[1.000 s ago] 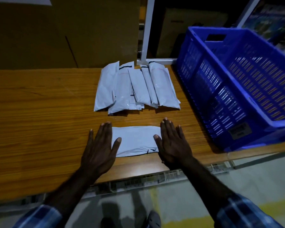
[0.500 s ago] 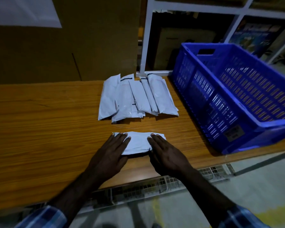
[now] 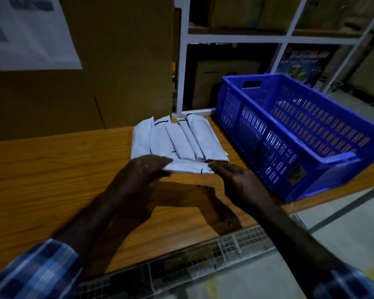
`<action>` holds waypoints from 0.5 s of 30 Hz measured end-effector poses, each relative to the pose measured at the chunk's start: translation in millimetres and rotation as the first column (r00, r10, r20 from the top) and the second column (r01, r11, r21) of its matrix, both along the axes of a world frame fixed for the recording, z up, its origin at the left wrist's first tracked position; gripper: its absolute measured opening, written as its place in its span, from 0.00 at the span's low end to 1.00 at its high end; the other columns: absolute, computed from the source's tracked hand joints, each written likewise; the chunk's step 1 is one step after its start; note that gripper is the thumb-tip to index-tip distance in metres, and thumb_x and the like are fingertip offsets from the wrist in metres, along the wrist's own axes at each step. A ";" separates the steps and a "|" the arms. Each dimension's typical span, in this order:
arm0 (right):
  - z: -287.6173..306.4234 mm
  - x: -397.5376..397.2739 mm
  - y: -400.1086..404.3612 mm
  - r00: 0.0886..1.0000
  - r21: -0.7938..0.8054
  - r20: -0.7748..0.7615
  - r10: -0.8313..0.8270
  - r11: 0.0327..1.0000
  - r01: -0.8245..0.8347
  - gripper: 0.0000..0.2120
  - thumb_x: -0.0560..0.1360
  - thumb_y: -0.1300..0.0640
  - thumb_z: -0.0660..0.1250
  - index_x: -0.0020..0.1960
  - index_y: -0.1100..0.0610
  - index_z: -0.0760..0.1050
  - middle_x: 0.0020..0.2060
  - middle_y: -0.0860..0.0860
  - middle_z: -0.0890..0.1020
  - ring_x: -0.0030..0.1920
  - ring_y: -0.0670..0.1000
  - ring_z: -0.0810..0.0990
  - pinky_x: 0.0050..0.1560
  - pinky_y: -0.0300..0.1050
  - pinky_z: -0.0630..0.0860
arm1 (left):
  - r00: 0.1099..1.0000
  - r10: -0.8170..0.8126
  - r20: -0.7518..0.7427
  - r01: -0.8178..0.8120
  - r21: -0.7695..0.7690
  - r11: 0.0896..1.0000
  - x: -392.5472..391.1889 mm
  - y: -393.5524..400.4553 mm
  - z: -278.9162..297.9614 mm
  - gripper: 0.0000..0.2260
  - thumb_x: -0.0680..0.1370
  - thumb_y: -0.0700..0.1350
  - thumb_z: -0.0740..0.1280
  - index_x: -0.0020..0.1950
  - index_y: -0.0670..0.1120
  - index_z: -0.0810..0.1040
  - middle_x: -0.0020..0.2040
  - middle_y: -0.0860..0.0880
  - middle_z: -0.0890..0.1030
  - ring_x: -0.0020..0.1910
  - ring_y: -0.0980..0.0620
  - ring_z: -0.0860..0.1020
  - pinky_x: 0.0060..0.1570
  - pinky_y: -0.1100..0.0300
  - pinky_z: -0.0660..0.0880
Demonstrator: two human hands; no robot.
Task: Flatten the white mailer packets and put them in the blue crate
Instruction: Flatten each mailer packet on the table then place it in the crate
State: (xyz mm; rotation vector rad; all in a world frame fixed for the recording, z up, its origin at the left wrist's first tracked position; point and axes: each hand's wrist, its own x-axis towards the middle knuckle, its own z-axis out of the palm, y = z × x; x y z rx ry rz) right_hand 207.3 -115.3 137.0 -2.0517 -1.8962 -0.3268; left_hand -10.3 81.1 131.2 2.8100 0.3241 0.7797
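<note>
No writing could be read on the crate's dark label (image 3: 295, 172) or the wall paper (image 3: 30, 33). The left hand (image 3: 141, 171) gripped one white packet (image 3: 187, 167) lifted above the wooden table (image 3: 52, 180); the right hand (image 3: 238, 180), fingers straight, touched its other end. The packet pile (image 3: 177, 139) lay beside the blue crate (image 3: 300, 134).

The blue crate (image 3: 294, 134) is open-topped; its near wall rises right of the packet pile (image 3: 177, 139).
</note>
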 end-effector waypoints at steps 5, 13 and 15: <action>57.5 27.2 -7.2 0.997 0.202 0.075 -0.022 0.979 0.006 0.27 0.66 0.76 0.71 0.63 0.62 0.79 0.57 0.60 0.83 0.48 0.61 0.85 0.37 0.55 0.83 | 0.991 -0.050 0.121 0.038 0.100 0.994 43.4 0.2 65.8 0.15 0.72 0.40 0.74 0.58 0.41 0.83 0.52 0.42 0.85 0.49 0.45 0.84 0.50 0.52 0.80; 132.2 117.1 -48.4 0.971 0.386 0.201 -0.133 0.922 0.046 0.21 0.69 0.70 0.66 0.61 0.61 0.80 0.54 0.59 0.84 0.42 0.63 0.85 0.34 0.53 0.80 | 0.978 -0.122 0.170 0.108 0.091 0.990 154.9 -25.1 163.4 0.16 0.69 0.43 0.71 0.56 0.45 0.84 0.46 0.46 0.86 0.39 0.55 0.82 0.38 0.63 0.76; 141.2 141.9 -59.2 0.968 0.414 0.198 -0.153 0.908 0.059 0.21 0.70 0.67 0.61 0.61 0.61 0.80 0.53 0.59 0.85 0.42 0.63 0.85 0.36 0.52 0.79 | 0.984 -0.121 0.128 0.111 0.081 0.990 189.4 -28.6 177.9 0.14 0.70 0.43 0.73 0.56 0.45 0.84 0.47 0.47 0.86 0.41 0.56 0.82 0.38 0.64 0.76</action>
